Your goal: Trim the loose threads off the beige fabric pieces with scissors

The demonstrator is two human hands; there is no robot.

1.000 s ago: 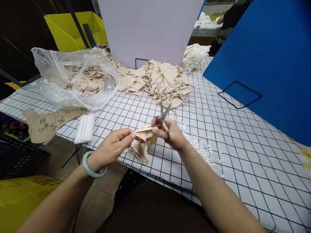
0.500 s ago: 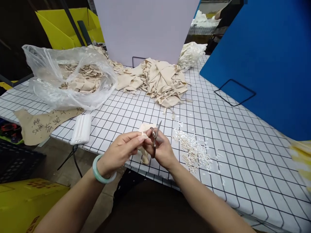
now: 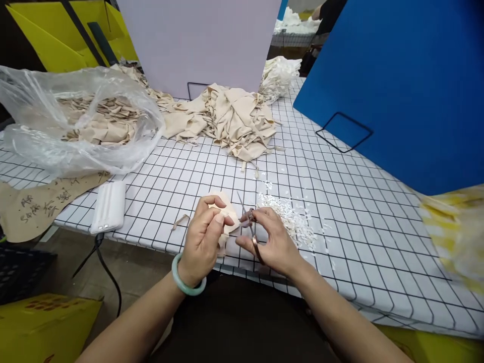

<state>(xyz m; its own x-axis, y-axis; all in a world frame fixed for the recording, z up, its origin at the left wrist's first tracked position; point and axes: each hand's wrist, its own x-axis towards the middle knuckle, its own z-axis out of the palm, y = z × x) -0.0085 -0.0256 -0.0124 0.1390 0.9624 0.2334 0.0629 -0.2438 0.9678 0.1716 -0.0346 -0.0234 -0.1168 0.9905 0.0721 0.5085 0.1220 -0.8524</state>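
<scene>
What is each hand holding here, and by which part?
The left hand pinches a small beige fabric piece at its edge. The right hand holds small scissors by the handle, blades pointing up and away.

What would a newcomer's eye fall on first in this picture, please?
Probably the two hands at the table's near edge: the left hand pinches a beige cloth piece, the right hand holds small scissors. Just right of them lies a scatter of white trimmings. Behind, a beige cloth heap sits mid-table, a clear bag of more cloth at left.
</scene>
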